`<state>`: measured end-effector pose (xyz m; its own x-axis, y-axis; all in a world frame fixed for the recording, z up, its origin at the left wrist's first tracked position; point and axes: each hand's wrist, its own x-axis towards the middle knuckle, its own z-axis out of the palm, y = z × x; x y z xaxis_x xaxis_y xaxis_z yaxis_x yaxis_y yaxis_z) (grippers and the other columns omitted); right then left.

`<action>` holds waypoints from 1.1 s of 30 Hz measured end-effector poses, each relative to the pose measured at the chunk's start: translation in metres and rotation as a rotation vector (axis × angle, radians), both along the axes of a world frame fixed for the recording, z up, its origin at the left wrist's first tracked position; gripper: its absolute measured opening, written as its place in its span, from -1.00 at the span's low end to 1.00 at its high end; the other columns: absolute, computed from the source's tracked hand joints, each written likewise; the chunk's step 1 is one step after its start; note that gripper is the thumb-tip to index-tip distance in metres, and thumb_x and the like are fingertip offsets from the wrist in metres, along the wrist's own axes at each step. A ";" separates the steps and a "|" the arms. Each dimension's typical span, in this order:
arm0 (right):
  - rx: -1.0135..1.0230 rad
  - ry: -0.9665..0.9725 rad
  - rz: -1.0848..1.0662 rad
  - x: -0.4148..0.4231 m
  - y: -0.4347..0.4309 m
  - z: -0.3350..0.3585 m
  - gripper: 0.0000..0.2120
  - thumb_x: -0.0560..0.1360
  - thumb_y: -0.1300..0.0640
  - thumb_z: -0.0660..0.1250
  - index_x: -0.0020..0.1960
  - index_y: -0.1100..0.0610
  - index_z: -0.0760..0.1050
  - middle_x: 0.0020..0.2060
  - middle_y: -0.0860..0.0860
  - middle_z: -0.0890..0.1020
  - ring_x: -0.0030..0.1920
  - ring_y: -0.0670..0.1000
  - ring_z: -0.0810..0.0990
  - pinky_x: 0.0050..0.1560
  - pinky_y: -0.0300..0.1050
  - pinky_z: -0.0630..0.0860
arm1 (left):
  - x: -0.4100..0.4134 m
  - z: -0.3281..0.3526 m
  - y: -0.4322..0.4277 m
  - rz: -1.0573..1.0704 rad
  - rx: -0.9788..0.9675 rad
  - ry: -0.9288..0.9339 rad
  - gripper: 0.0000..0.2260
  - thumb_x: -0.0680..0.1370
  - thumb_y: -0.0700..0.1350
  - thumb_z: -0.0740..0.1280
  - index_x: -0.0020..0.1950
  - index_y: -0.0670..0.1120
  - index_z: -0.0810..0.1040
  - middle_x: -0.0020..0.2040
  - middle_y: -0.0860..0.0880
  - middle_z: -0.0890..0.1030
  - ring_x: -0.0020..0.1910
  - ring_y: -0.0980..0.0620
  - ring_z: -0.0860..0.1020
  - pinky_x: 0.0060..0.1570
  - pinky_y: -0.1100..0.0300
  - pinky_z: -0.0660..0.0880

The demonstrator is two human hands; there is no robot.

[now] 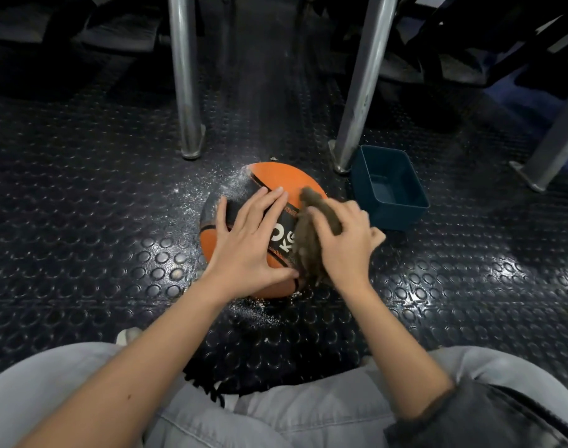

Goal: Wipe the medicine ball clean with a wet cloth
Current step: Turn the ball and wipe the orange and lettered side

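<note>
Two steel legs (185, 92) + blue tub (397, 216) behind ball (276, 176); L hand (247, 240) splayed flat on it, R hand (347, 240) grips cloth (308, 244) (blurred).

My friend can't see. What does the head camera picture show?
A person's right hand holds a brown cloth against an orange and black medicine ball on a studded dark floor, while the left hand lies flat on the ball. White dust speckles ball and floor, and a blue tub sits beside it.
</note>
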<state>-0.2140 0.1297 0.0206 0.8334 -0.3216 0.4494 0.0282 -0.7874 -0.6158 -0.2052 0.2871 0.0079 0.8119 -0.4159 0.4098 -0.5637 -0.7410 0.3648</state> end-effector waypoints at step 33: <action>0.283 0.077 -0.170 -0.002 -0.012 -0.020 -0.81 0.59 0.06 0.19 0.12 -0.04 0.54 -0.10 -0.16 0.49 0.05 -0.03 0.47 -0.08 -0.12 0.02 | 0.008 -0.001 -0.006 0.021 0.058 -0.017 -0.03 0.23 0.31 0.33 0.52 -0.02 0.03 0.46 0.10 0.06 0.47 0.08 -0.01 0.34 0.05 -0.46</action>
<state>-0.2161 0.1177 0.0005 0.7850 -0.5619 0.2608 -0.1436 -0.5746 -0.8057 -0.1974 0.2807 0.0067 0.8137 -0.4224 0.3993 -0.5538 -0.7721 0.3117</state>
